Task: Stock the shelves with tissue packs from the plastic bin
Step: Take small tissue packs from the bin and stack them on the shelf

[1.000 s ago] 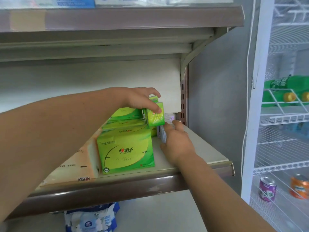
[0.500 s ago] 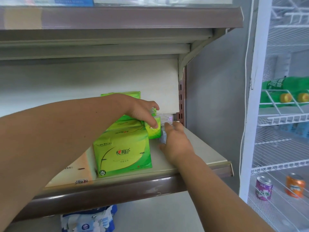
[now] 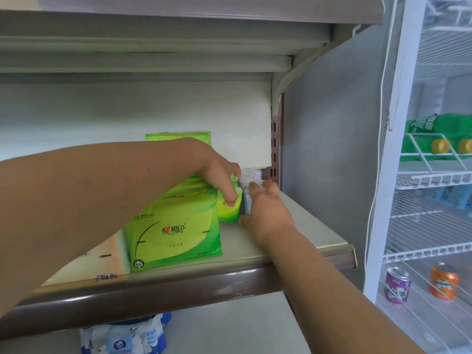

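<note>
In the head view, your left hand point(image 3: 219, 178) reaches in from the left. The small green tissue pack point(image 3: 231, 212) sits directly beneath its fingers, with its lower edge at the shelf point(image 3: 314, 226). The pack is squeezed between the large green pack point(image 3: 176, 233) on its left and a row of pale packs point(image 3: 251, 176) on its right.

There is no gap on either side of the small pack. The free room is the bare shelf surface to the right of your right hand point(image 3: 265, 213), which runs out to the front lip and the shelf's right end. The slotted post point(image 3: 274, 149) closes off the back right corner, and the upper shelf point(image 3: 178, 42) hangs well above your hands. Another green pack point(image 3: 178, 136) stands against the back wall behind your left forearm, and a peach pack point(image 3: 102, 254) lies left of the large green one.

Your left fingers curl over the top and front of the small green tissue pack, gripping it. Your right hand's fingers are straight and rest against the pale packs. Its thumb lies low by the small pack's bottom corner, and it holds nothing.
</note>
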